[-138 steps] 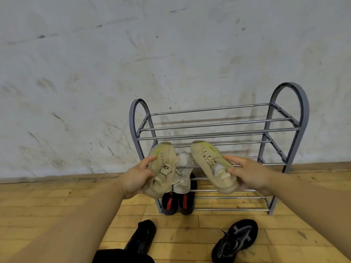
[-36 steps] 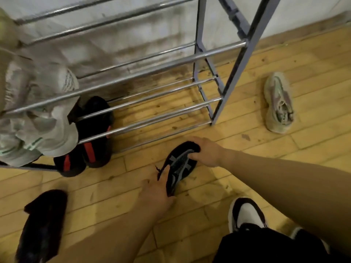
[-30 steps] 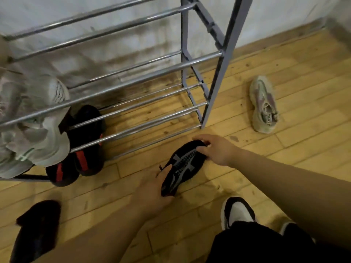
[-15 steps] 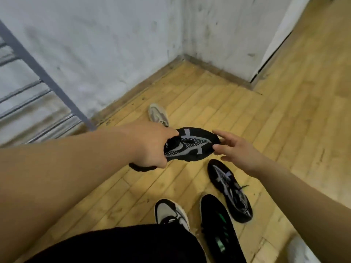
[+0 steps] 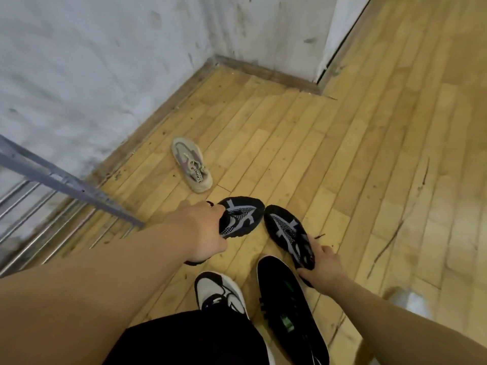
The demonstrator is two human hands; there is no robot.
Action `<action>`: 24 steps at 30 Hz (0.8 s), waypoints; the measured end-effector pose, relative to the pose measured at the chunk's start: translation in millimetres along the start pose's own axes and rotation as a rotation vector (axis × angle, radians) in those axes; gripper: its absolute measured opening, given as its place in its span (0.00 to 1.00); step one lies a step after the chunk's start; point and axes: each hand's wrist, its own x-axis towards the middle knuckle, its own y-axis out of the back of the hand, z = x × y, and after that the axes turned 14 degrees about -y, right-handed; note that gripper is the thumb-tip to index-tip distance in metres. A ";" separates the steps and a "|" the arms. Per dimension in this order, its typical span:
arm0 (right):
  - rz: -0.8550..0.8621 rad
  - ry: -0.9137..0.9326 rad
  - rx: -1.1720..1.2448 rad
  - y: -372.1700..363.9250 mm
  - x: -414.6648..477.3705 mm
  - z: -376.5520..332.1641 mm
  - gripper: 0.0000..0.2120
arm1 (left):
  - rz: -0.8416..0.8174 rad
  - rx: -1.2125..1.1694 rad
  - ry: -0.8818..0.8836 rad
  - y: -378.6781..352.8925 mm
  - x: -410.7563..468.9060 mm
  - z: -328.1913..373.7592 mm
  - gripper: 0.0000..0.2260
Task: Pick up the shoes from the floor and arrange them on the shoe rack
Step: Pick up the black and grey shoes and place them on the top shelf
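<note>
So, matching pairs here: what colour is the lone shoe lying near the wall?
Beige shoe, pinkish-grey panels, per the head view.

Both sneakers I hold are black with grey stripes and dotted mesh: one (image 5: 241, 216), the other (image 5: 288, 234). The floor sneaker (image 5: 191, 167) is cream with pinkish-grey panels.

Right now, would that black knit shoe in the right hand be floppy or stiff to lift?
Probably floppy: the right hand pinches the black knit shoe at its heel, and its upper looks like soft mesh. Likely light too, since a few fingers hold it.
</note>
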 end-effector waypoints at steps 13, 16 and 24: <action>-0.295 -0.061 1.012 65.8 -67.1 -95.4 0.30 | 0.370 -0.185 0.028 50.2 -55.2 -9.0 0.22; -0.323 0.172 1.076 99.7 -122.7 -155.8 0.26 | 0.600 -0.325 0.048 75.3 -110.1 -21.8 0.16; -0.230 0.981 0.912 160.6 -317.7 -311.1 0.36 | 1.395 -0.541 0.272 55.6 -328.7 -61.0 0.19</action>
